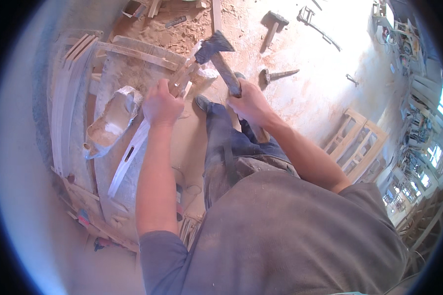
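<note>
My right hand [251, 102] is wrapped round the wooden handle of a hatchet [226, 73]. Its dark metal head is up at the far end, close to the tip of a wooden piece [182, 78], and I cannot tell whether the two touch. That piece is gripped in my left hand [162, 104], the fingers closed round it. A pale slotted wooden strip [130, 153] runs toward the lower left from below the left hand; whether it is part of the held piece is hidden. Beside my left forearm lies a whitish trough-like container [114, 120] with brown material inside.
Beyond my feet, a hammer [274, 27], a second hammer [280, 75] and a clamp [318, 28] lie on the dusty floor. Wood shavings [182, 34] cover the far left. Curved wooden strips [71, 105] lean at left; a wooden frame [357, 142] lies at right.
</note>
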A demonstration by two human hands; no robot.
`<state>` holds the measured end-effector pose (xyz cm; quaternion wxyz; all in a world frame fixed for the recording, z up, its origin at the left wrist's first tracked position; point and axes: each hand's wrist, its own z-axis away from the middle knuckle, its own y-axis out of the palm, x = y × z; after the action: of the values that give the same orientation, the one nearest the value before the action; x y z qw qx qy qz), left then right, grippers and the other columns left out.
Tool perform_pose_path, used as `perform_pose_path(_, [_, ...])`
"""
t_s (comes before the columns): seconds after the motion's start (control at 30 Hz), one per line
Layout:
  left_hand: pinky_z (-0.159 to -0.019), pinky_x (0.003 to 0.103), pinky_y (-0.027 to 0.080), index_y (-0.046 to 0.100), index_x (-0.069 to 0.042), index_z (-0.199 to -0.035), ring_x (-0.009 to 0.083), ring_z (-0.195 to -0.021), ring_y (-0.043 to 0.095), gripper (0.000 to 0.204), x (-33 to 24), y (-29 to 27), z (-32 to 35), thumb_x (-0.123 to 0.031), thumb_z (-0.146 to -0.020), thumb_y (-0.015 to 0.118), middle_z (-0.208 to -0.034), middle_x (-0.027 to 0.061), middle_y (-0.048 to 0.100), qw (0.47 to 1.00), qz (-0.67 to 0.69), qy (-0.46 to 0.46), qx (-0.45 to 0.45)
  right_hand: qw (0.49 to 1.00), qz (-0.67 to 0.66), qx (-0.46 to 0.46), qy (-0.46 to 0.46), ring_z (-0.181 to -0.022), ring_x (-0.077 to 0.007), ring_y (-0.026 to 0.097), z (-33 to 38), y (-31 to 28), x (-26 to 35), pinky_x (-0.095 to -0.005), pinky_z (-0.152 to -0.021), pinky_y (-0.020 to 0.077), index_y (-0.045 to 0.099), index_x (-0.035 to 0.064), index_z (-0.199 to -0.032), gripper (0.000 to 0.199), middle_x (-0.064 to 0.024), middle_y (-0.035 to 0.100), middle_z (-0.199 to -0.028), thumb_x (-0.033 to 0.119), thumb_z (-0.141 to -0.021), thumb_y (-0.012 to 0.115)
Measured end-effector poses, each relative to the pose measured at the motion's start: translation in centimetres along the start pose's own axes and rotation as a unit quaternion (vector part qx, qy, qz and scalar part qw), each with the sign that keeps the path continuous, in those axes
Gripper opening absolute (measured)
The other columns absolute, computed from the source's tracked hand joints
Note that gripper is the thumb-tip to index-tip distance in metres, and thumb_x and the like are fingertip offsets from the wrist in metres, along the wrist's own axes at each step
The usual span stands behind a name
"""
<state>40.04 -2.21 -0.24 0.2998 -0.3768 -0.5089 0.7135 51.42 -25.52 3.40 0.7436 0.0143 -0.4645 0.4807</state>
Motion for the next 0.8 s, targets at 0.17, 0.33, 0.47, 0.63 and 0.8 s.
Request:
perform_pose_path(0.17, [-0.088,0.051,0.057,0.06,-0.014,-0.139,0.0393,-0.105,0.069,0.064,3.5,-0.9,4.1,-0.016,-0.078,0.081,-0.113,0.0179,0.072,0.999,0.023,-0.007,-0.024,0.937,-0.298,0.019,0.181,-0.051,-0.0158,0.06,3.6,-1.1,-0.8,-0.0324,-0.047,0.0484,0.057,0.0016,-0.102,0.019,-0.0065,0.061,-0.071,0.009,-0.091,0.07])
perform_pose_path(0.33, [-0.093,0.047,0.057,0.061,-0.013,-0.144,0.04,-0.111,0.069,0.075,6.8,-2.9,6.9,-0.018,-0.075,0.089,-0.123,0.0188,0.072,0.996,0.081,0.024,-0.025,0.921,-0.309,0.015,0.237,-0.047,-0.0178,0.06,4.5,-1.2,-4.2,-0.0331,-0.044,0.0479,0.06,-0.0025,-0.074,0.013,-0.0087,0.061,-0.06,0.003,-0.082,0.069])
perform_pose_path(0.47, [-0.101,0.039,0.056,0.059,-0.004,-0.148,0.0306,-0.119,0.071,0.076,7.4,-8.1,7.3,-0.011,-0.078,0.088,-0.135,0.0221,0.069,0.961,0.268,-0.014,0.066,0.928,-0.322,0.062,0.179,-0.047,-0.0184,0.062,4.2,1.6,-3.3,-0.0338,-0.044,0.0489,0.061,-0.0028,-0.07,0.015,-0.0098,0.062,-0.059,0.004,-0.081,0.069])
perform_pose_path(0.63, [-0.093,0.029,0.054,0.045,0.009,-0.154,0.0158,-0.107,0.067,0.082,7.4,-14.4,8.9,-0.003,-0.083,0.084,-0.126,0.0151,0.072,0.872,0.468,-0.096,0.108,0.92,-0.341,0.119,0.152,-0.053,-0.0229,0.067,1.2,8.9,1.2,-0.0365,-0.046,0.0529,0.059,-0.0054,-0.083,0.016,-0.0137,0.066,-0.068,0.005,-0.081,0.071])
perform_pose_path(0.8, [-0.08,0.025,0.051,0.041,0.008,-0.157,0.0094,-0.088,0.061,0.091,8.2,-16.7,12.4,-0.009,-0.081,0.089,-0.106,0.0052,0.071,0.838,0.532,-0.109,0.042,0.886,-0.398,0.195,0.133,-0.064,-0.0287,0.072,-0.7,15.7,2.5,-0.0412,-0.06,0.0624,0.063,-0.0084,-0.088,0.013,-0.0168,0.069,-0.075,0.0,-0.084,0.072])
